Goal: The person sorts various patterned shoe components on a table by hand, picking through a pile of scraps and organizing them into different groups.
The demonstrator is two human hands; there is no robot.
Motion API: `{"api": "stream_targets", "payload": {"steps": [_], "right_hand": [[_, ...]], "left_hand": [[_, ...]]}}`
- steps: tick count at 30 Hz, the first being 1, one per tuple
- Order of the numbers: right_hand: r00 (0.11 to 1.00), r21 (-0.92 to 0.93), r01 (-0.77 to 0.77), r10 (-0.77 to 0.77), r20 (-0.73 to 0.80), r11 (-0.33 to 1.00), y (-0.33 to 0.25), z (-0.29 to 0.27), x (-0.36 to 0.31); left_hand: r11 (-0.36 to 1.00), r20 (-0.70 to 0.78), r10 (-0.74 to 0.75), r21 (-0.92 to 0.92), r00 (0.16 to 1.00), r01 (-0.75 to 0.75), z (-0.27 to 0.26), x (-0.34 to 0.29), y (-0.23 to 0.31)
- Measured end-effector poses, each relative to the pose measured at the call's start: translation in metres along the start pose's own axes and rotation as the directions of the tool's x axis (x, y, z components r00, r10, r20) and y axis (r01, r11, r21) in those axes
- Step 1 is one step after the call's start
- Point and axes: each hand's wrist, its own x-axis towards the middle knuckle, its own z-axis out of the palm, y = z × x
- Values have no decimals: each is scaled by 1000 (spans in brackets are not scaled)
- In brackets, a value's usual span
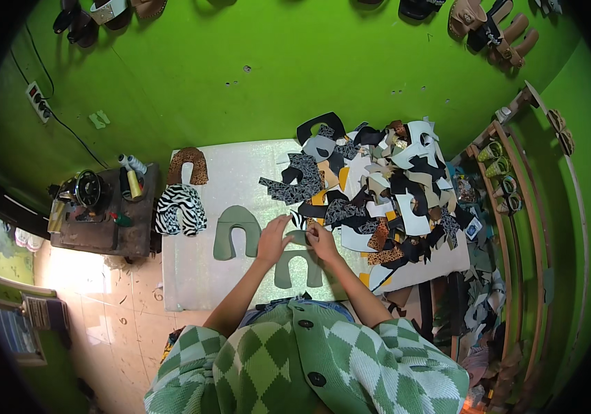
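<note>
Pinched in my right hand (322,243), between thumb and fingertips, is one end of a small curved olive-green piece (298,238). My left hand (273,238) is at the piece's other end, thumb near its edge and fingers reaching forward; whether they close on it, I cannot tell. The piece lies between my two hands, just beyond a matching arch-shaped green cutout (297,266) that sits nearer my body. Both forearms come up from my green-and-white diamond-patterned cardigan (302,359) and angle inward, backs of the hands upward, over a pale, shimmering table (195,279).

To the left of my left hand lies a larger green arch (237,233), flat, its opening toward me. Farther left are a zebra-print arch (181,209) and, beyond it, a leopard-print one (188,165). Beyond my right hand, a heap of scraps (385,186) in black, white, tan, yellow and leopard print spreads across the table.

At the far left, a dark worktable (95,238) bears a sewing machine (87,190) and upright thread cones (134,183); what holds the cones is hard to make out. On the right, a wooden rack (509,241) holds green sandals (497,167). Behind everything rises a bright green wall (295,76), with more sandals (468,17) along its top.
</note>
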Motion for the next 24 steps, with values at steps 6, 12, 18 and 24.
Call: {"api": "stream_targets", "payload": {"steps": [6,12,18,24], "right_hand": [[974,297,-86,17,227,951,-9,-12,10],[943,520,-246,77,324,818,-9,-20,2],[908,645,-355,86,409,677,-12,-36,-2],[858,512,-394,105,503,763,-24,-46,4]], "left_hand": [[938,162,-266,-184,950,294,14,11,-20],[661,242,-347,-622,906,419,40,-12,-63],[440,362,-245,-785,899,436,26,-13,-56],[527,424,-274,-685,863,504,3,-15,-46]]}}
